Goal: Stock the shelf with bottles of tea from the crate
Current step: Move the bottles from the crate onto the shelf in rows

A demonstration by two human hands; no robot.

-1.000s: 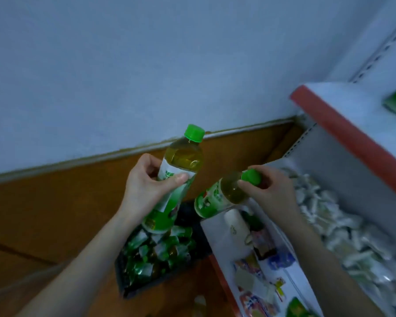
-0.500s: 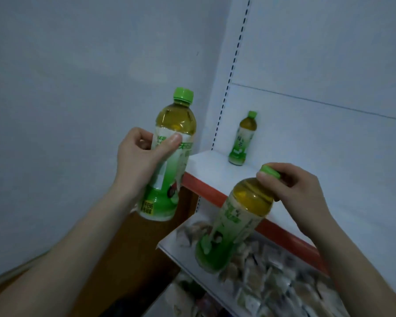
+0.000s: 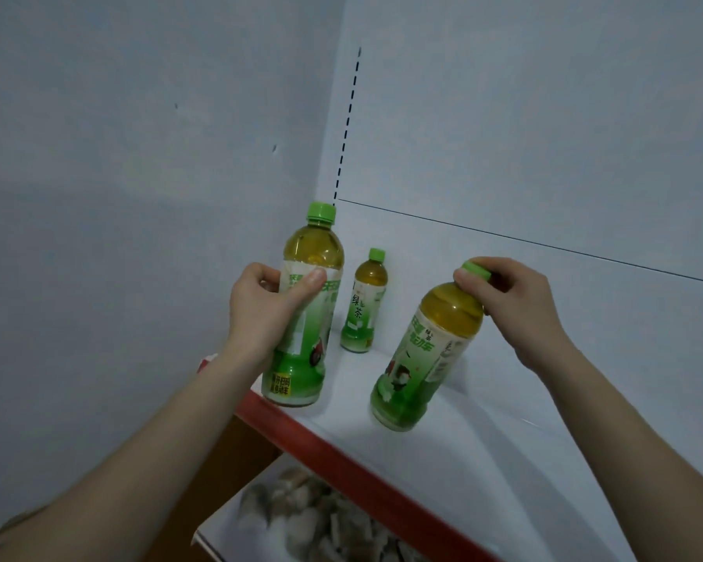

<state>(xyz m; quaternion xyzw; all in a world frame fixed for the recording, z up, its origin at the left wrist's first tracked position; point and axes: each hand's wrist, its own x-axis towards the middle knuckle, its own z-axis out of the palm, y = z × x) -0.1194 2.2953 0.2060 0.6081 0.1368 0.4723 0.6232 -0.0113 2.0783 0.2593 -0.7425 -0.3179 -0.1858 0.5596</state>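
Two tea bottles at the shelf's front edge

My left hand point(image 3: 266, 314) wraps one upright bottle point(image 3: 307, 314); my right hand point(image 3: 512, 306) pinches the tilted bottle's point(image 3: 427, 358) cap over the shelf point(image 3: 483, 452), near a third bottle point(image 3: 364, 306).

Both hands hold tea bottles point(image 3: 301, 318) over the white shelf point(image 3: 483, 452), seemingly just touching it

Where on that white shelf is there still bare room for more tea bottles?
Open white shelf spreads right of the tilted green-capped bottle in the right hand, along the back panel. The left corner is crowded: the small standing bottle and the left hand with its bottle at the red edge.
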